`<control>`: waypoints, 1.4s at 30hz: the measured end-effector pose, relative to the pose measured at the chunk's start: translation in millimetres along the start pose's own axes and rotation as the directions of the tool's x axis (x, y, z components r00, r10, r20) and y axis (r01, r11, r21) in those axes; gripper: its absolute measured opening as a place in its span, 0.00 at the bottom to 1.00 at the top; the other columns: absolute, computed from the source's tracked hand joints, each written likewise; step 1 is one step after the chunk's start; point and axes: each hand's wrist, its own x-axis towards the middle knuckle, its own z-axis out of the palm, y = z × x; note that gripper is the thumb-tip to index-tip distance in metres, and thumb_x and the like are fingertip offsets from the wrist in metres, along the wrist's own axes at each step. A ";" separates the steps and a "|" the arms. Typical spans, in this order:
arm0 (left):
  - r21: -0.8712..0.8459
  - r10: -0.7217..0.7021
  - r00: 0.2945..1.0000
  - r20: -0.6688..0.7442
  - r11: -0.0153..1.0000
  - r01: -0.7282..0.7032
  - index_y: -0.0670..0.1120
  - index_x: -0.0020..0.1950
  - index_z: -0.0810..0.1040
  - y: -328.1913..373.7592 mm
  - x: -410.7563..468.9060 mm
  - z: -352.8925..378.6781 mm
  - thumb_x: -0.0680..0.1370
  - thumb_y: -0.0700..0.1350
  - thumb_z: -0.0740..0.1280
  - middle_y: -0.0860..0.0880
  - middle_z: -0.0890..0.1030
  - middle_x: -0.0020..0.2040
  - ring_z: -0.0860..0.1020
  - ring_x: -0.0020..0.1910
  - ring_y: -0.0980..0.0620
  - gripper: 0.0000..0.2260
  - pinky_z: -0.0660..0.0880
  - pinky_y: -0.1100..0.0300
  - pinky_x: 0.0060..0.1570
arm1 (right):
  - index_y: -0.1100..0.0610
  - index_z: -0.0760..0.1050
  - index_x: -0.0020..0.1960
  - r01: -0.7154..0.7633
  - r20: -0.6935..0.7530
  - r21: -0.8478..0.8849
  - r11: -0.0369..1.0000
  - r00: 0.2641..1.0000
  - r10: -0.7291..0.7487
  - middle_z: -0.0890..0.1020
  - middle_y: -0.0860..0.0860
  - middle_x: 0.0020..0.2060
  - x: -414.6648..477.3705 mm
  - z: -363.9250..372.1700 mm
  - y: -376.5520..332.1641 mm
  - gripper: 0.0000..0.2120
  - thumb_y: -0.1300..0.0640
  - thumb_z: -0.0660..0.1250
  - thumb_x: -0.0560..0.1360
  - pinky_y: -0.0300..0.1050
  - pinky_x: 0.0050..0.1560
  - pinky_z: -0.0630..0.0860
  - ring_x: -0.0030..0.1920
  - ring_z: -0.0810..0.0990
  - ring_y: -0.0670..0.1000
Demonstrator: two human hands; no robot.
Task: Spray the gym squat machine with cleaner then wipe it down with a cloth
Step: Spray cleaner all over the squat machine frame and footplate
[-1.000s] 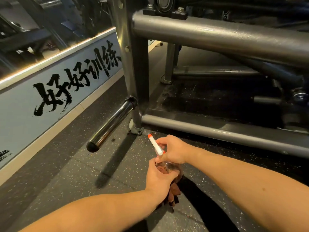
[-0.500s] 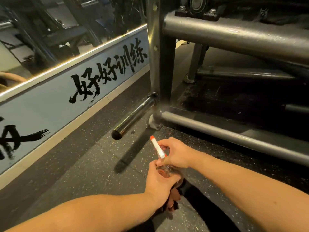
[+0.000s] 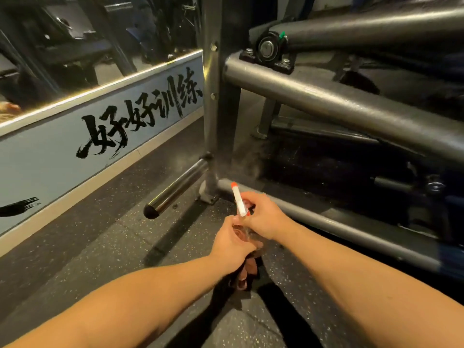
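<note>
The grey squat machine frame (image 3: 351, 106) fills the upper right, with an upright post (image 3: 213, 109) and a low floor rail (image 3: 339, 227). My right hand (image 3: 263, 217) grips the head of a clear spray bottle (image 3: 244, 233), whose white nozzle with an orange tip (image 3: 237, 199) points up toward the post. My left hand (image 3: 233, 243) holds the bottle's body from below, together with a brown cloth (image 3: 247, 272) that hangs under it. A faint mist shows near the base of the post.
A chrome weight peg (image 3: 175, 189) sticks out from the post toward me at floor level. A light blue wall panel with black lettering (image 3: 100, 136) runs along the left under a mirror. Speckled rubber flooring (image 3: 100, 247) lies below.
The view has swung upward and to the left, so the machine sits further right and its bearing block shows. Both hands hold the bottle the same way, a little nearer the post.
</note>
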 end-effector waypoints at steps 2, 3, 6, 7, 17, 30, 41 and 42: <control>0.010 -0.021 1.000 0.008 1.000 0.021 0.54 0.59 0.72 16.2 -8.1 -2.4 0.62 0.41 0.84 0.48 0.85 0.49 0.85 0.50 0.49 0.31 0.82 0.52 0.52 | 0.51 0.78 0.66 -0.028 0.024 -0.050 0.998 0.999 0.030 0.81 0.45 0.48 -3.1 -11.6 -16.7 0.26 0.53 0.81 0.70 0.39 0.49 0.76 0.47 0.79 0.42; 0.025 -0.031 0.999 0.020 0.999 0.030 0.52 0.59 0.72 27.8 -15.9 -6.1 0.64 0.38 0.84 0.47 0.84 0.48 0.85 0.48 0.51 0.31 0.82 0.57 0.49 | 0.51 0.78 0.64 -0.041 0.027 -0.075 0.996 0.999 0.043 0.81 0.44 0.46 -5.1 -16.2 -25.7 0.25 0.54 0.81 0.70 0.38 0.48 0.75 0.45 0.78 0.42; 0.002 -0.049 0.994 0.095 0.999 0.049 0.43 0.62 0.70 59.1 -35.7 -21.1 0.70 0.29 0.78 0.48 0.79 0.43 0.80 0.34 0.66 0.27 0.75 0.70 0.36 | 0.51 0.80 0.49 -0.049 -0.003 -0.096 0.994 0.999 0.049 0.75 0.44 0.35 -12.5 -24.9 -56.2 0.13 0.54 0.80 0.68 0.38 0.39 0.69 0.37 0.70 0.43; 0.006 -0.040 0.995 0.092 0.999 0.040 0.44 0.62 0.70 71.9 -41.3 -28.6 0.70 0.29 0.78 0.47 0.79 0.43 0.78 0.33 0.65 0.26 0.75 0.69 0.35 | 0.48 0.79 0.45 -0.047 -0.020 -0.080 0.996 0.999 0.046 0.75 0.45 0.35 -14.6 -26.6 -67.3 0.11 0.52 0.79 0.68 0.40 0.39 0.69 0.37 0.69 0.43; 0.023 -0.068 0.988 0.139 0.998 0.066 0.50 0.66 0.75 162.4 -93.7 -102.4 0.66 0.33 0.79 0.47 0.85 0.54 0.84 0.54 0.48 0.31 0.81 0.48 0.57 | 0.41 0.76 0.44 -0.129 -0.072 -0.092 0.987 0.990 0.122 0.77 0.49 0.45 -50.2 -53.4 -195.2 0.13 0.50 0.78 0.66 0.40 0.42 0.69 0.46 0.72 0.44; -0.060 -0.128 0.962 0.242 0.987 0.146 0.58 0.62 0.75 296.1 -177.3 -204.5 0.68 0.38 0.80 0.44 0.85 0.46 0.84 0.41 0.33 0.28 0.81 0.32 0.39 | 0.50 0.77 0.44 -0.170 -0.086 -0.117 0.978 0.983 0.161 0.76 0.49 0.42 -91.3 -87.5 -375.3 0.09 0.54 0.76 0.68 0.46 0.45 0.72 0.50 0.70 0.49; 0.034 -0.221 0.925 0.308 0.975 0.221 0.51 0.64 0.75 397.9 -246.5 -316.1 0.64 0.38 0.83 0.43 0.85 0.49 0.85 0.48 0.37 0.32 0.81 0.34 0.50 | 0.40 0.73 0.49 -0.346 -0.013 -0.053 0.937 0.938 0.346 0.76 0.48 0.48 -110.0 -91.7 -522.5 0.18 0.50 0.79 0.67 0.38 0.49 0.70 0.54 0.71 0.49; 0.060 -0.215 0.924 0.316 0.977 0.206 0.51 0.64 0.75 404.2 -249.7 -328.5 0.64 0.39 0.83 0.43 0.85 0.49 0.85 0.47 0.38 0.32 0.81 0.36 0.50 | 0.40 0.73 0.52 -0.356 -0.006 -0.044 0.934 0.935 0.356 0.75 0.47 0.49 -111.4 -90.7 -534.8 0.20 0.50 0.79 0.67 0.40 0.53 0.72 0.56 0.71 0.48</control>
